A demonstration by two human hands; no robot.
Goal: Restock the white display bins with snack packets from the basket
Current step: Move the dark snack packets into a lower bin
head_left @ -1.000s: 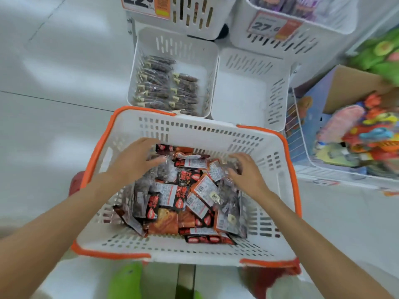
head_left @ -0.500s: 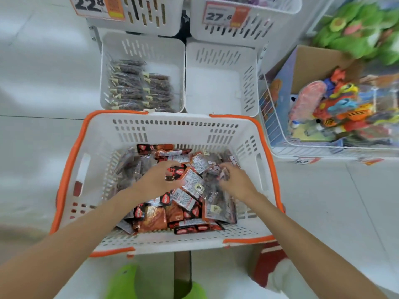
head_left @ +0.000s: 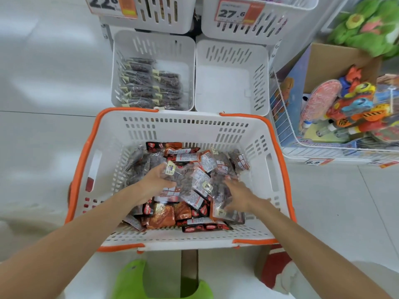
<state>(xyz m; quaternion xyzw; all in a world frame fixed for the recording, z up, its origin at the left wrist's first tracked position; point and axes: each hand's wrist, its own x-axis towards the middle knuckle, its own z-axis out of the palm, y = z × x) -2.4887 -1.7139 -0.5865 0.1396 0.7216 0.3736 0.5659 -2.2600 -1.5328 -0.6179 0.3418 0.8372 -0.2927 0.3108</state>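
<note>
A white basket with orange rim (head_left: 86, 160) stands in front of me, holding several snack packets (head_left: 164, 214), some clear with dark pieces, some red-orange. My left hand (head_left: 154, 181) grips a clear packet of dark snacks (head_left: 183, 182) in the middle of the pile. My right hand (head_left: 239, 195) lies on clear packets at the right side of the pile, fingers spread and bent over them. Beyond the basket sit two white display bins: the left bin (head_left: 185, 67) holds rows of dark packets (head_left: 149, 85), the right bin (head_left: 228, 83) holds nothing.
Two higher white bins with price tags 22.8 (head_left: 103, 3) and 27.6 (head_left: 233, 12) hang above. A wire bin of colourful toys (head_left: 349, 108) stands at the right, with green plush toys (head_left: 367, 24) behind it. A green shoe (head_left: 129, 279) shows below the basket on the pale tiled floor.
The view has shifted, so the basket and bins sit more centrally. My left hand has taken hold of a clear packet. My right hand has slid down and right over the pile.
</note>
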